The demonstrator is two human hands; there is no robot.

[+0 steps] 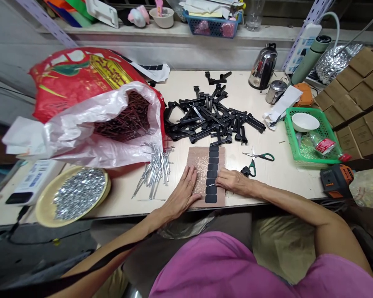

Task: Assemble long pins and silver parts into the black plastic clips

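A brown board (202, 159) with a worn, speckled surface lies at the table's front edge. Down its right part runs a strip of black rounded pads (213, 160). My left hand (185, 187) rests flat on the board's left side, fingers stretched out. My right hand (233, 181) is closed in a pinch over the lower pads, with a thin metal piece (211, 185) showing at its fingertips; the rest of that piece is hidden. Scissors with green and black handles (257, 157) lie open just beyond my right wrist.
Black plastic parts (208, 114) are heaped behind the board. Metal rods (157, 167) lie by a red sack (77, 74) of dark rods. A yellow bowl (41, 211) of small shiny parts stands left. At right are a green basket (313, 156), kettle (262, 68), power tool (334, 182) and cartons (357, 97).
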